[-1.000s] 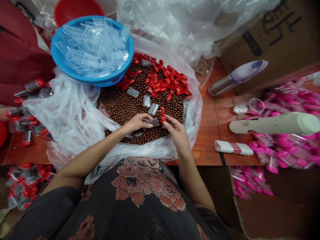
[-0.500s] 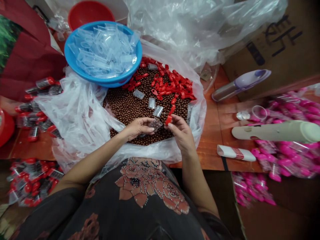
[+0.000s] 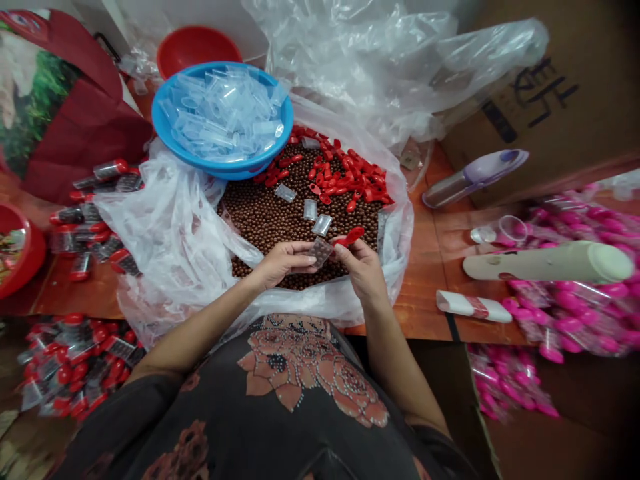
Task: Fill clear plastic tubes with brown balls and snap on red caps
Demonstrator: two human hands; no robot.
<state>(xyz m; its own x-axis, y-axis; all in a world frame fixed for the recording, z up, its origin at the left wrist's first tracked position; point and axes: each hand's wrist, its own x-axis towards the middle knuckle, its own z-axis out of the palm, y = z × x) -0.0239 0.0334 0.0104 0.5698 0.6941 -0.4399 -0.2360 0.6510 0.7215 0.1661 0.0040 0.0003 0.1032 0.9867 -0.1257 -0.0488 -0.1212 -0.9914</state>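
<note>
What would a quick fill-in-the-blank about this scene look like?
The left hand holds a small clear container, and the right hand holds a ____ plastic cap.
Clear plastic containers are piled in a ____ basin.
Round ____ balls lie inside a plastic bag.

Missing words: red, blue, brown.

My right hand has tipped the slim red plastic piece from nearly upright to almost level, its end beside the small clear plastic piece in my left hand. A round red plastic basin has come further into view past the table's left edge.
</note>
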